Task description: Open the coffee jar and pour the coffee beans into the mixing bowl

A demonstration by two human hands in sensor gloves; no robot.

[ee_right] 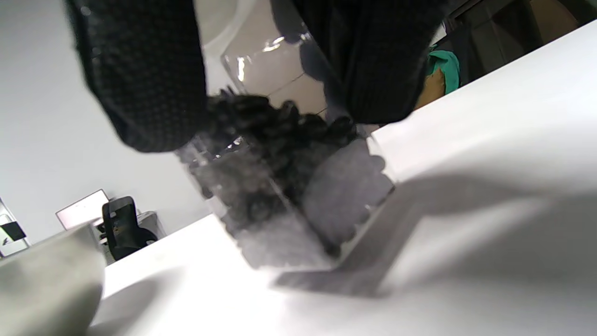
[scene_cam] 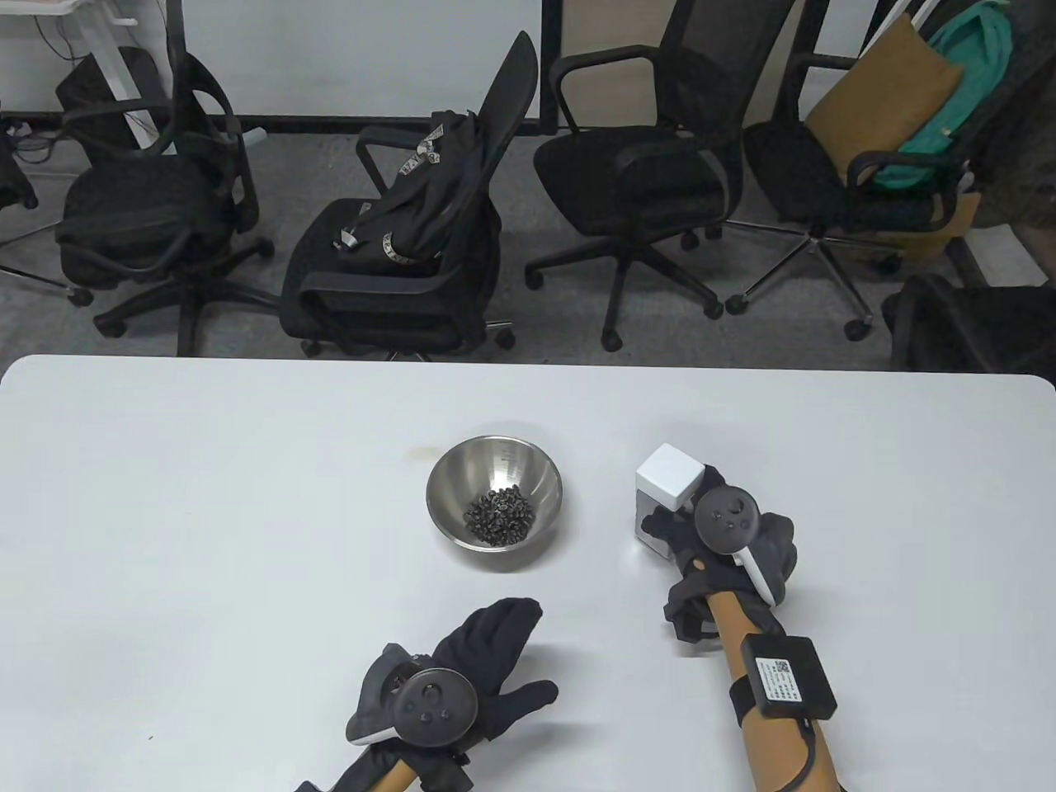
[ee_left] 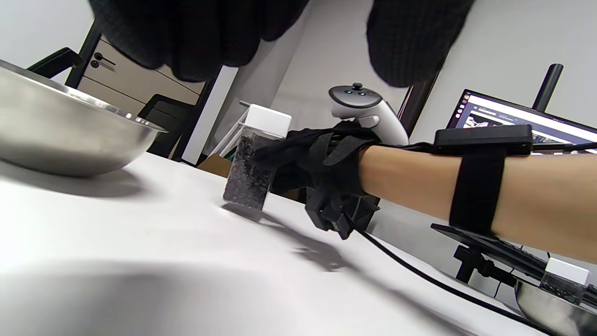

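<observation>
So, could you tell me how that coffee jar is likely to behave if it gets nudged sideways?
The coffee jar is tall on a narrow square base, so it would probably tip rather than slide. Its clear walls look rigid and smooth, perhaps slippery under the right hand gripping it. Beans fill only part of it, so it is likely fairly light.

- Table view: high, looking down across the table (scene_cam: 247, 495) toward chairs (scene_cam: 627, 190);
- Left wrist view: low, near the tabletop, facing sideways to the jar (ee_left: 249, 163);
- Right wrist view: very close beneath the same jar; all three share the bowl (scene_cam: 493, 502).
</observation>
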